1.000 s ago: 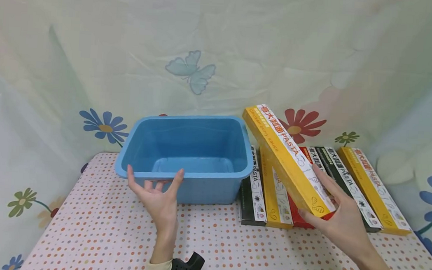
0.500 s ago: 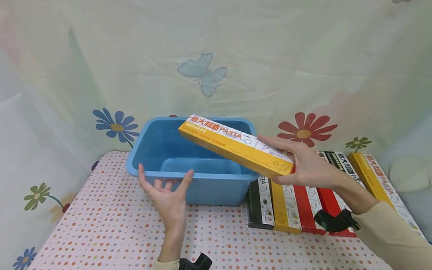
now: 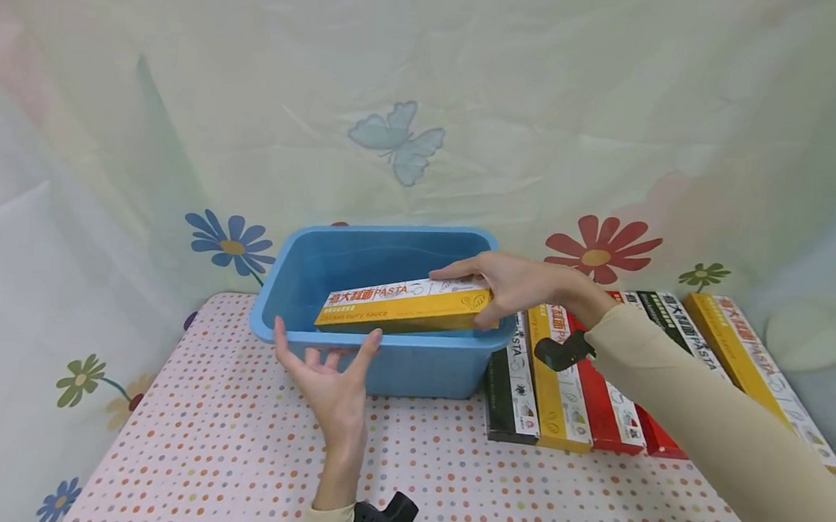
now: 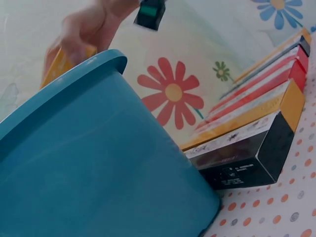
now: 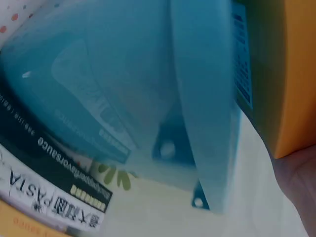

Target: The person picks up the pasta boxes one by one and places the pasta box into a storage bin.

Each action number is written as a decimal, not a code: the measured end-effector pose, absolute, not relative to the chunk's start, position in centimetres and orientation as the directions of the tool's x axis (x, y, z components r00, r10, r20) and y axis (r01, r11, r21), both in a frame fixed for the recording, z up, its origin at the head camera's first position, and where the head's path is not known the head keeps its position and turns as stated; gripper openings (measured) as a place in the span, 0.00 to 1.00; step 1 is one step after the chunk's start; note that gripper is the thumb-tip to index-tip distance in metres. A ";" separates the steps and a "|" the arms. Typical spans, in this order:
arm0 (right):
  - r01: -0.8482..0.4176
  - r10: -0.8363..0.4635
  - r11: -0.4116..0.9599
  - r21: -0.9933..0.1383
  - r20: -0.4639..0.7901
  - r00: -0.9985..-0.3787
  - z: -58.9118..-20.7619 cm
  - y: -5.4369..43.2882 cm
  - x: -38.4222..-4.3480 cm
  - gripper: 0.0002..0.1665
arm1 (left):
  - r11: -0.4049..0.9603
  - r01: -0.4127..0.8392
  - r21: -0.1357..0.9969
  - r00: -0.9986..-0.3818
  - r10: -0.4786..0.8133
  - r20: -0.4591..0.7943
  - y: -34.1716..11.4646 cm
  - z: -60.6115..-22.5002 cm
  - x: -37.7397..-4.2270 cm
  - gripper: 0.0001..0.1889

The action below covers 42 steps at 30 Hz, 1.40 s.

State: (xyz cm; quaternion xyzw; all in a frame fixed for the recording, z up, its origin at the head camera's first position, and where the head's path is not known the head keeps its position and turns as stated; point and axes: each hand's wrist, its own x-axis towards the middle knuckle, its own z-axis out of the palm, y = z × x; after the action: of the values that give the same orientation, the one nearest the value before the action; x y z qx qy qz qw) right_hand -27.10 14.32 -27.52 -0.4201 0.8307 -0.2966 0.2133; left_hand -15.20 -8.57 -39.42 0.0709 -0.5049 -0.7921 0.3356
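Observation:
My right hand (image 3: 517, 281) grips the right end of a yellow pasta box (image 3: 401, 306) marked "Chicken curry sauce". The box slants inside the opening of a blue plastic basin (image 3: 418, 373), its left end lower and behind the front rim. My left hand (image 3: 334, 392) holds the basin's front rim, with some fingers curled beneath the edge. In the left wrist view the yellow box's end (image 4: 59, 66) shows above the basin rim. The right wrist view has the box's orange side (image 5: 301, 74) close up beside the rim.
Right of the basin, several pasta boxes lie in a row: a black one (image 3: 509, 390), a yellow one (image 3: 560, 405), red ones (image 3: 606, 416), another black one (image 3: 673, 312) and another yellow one (image 3: 743, 353). The right forearm (image 3: 696, 414) crosses over them. A dotted cloth (image 3: 234, 441) covers the table.
My right hand has carried the yellow pasta box left from above the row and lowered it into the basin's opening, turning it from steep to nearly level. The left hand keeps its hold on the rim.

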 end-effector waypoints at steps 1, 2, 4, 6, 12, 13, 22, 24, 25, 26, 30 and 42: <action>-0.572 -0.828 0.474 -0.669 -0.117 -0.549 -27.7 13.9 -27.3 0.53 | -0.263 0.460 0.848 -0.765 -0.602 0.228 -8.5 -39.4 -15.2 0.64; -0.577 -0.831 0.475 -0.665 -0.123 -0.543 -27.9 13.6 -27.6 0.53 | -0.264 0.464 0.846 -0.765 -0.601 0.232 -8.5 -39.3 -15.2 0.64; -0.576 -0.836 0.475 -0.665 -0.136 -0.532 -28.4 12.8 -27.9 0.53 | -0.265 0.470 0.842 -0.764 -0.600 0.238 -8.5 -39.3 -15.3 0.64; -0.562 -0.835 0.479 -0.674 -0.154 -0.528 -28.9 12.2 -28.2 0.52 | -0.266 0.470 0.842 -0.765 -0.598 0.239 -8.5 -39.3 -15.3 0.64; -0.535 -0.836 0.494 -0.686 -0.205 -0.509 -30.4 10.7 -28.7 0.49 | -0.278 0.458 0.844 -0.772 -0.595 0.223 -8.5 -39.5 -15.1 0.64; -0.540 -0.841 0.487 -0.686 -0.202 -0.501 -30.6 10.5 -28.7 0.49 | -0.282 0.459 0.843 -0.774 -0.593 0.223 -8.5 -39.6 -15.0 0.64; -0.525 -0.851 0.474 -0.707 -0.214 -0.480 -31.4 10.0 -29.4 0.50 | -0.272 0.472 0.839 -0.765 -0.600 0.236 -8.5 -39.6 -15.1 0.63; -0.519 -0.843 0.493 -0.698 -0.236 -0.483 -31.4 10.0 -29.6 0.51 | -0.277 0.477 0.834 -0.765 -0.598 0.239 -8.5 -39.6 -15.1 0.63; -0.516 -0.838 0.505 -0.692 -0.248 -0.486 -31.3 10.0 -29.6 0.52 | -0.280 0.480 0.831 -0.765 -0.598 0.240 -8.5 -39.6 -15.1 0.63; -0.518 -0.832 0.517 -0.682 -0.258 -0.491 -31.3 10.0 -29.7 0.52 | -0.285 0.484 0.827 -0.766 -0.595 0.243 -8.5 -39.6 -15.1 0.63; -0.524 -0.814 0.557 -0.645 -0.297 -0.499 -31.0 10.0 -29.9 0.53 | -0.296 0.499 0.814 -0.766 -0.589 0.255 -8.5 -39.6 -15.1 0.63; -0.535 -0.802 0.588 -0.606 -0.349 -0.486 -30.5 10.0 -30.3 0.53 | -0.287 0.488 0.824 -0.767 -0.592 0.248 -8.5 -39.7 -15.2 0.63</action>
State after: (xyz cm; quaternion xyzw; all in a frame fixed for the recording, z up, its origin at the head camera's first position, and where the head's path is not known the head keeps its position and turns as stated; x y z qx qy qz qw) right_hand -30.31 10.03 -30.50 -0.4003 0.8350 -0.2137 0.3113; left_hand -15.23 -8.54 -39.69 0.0528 -0.4925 -0.8005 0.3374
